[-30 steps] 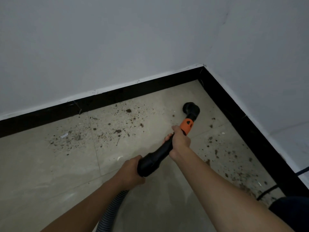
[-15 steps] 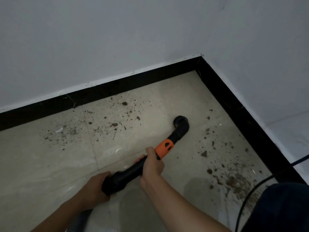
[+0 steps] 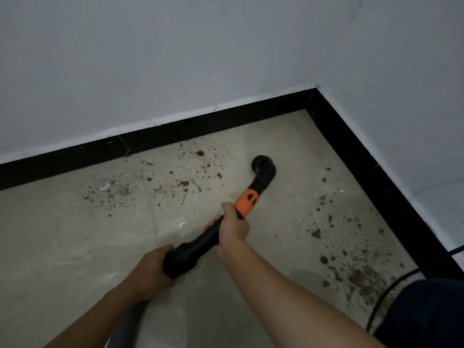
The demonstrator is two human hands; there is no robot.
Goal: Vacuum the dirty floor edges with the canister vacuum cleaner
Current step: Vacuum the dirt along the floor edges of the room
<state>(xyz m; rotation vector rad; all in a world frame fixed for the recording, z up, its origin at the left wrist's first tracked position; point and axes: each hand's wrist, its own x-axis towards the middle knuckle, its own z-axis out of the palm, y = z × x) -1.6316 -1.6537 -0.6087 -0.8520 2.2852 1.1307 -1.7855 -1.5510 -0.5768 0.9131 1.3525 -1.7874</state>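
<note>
Fingers [image 3: 213,223] of left hand [image 3: 153,270] and right hand [image 3: 233,231] gripping vacuum wand [image 3: 200,243], nozzle [image 3: 263,167] on floor [image 3: 62,234]

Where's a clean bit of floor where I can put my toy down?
The bare tiles left of the left hand are free, and the corner patch between the nozzle and the black baseboard. Crowded: scattered dirt along the far edge, a dirt patch and a cable at the right.

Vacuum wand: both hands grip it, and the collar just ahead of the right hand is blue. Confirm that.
Wrong on colour: the head view shows the collar is orange, not blue. It does sit just ahead of the right hand, and that hand and the left hand both grip the vacuum wand.
</note>
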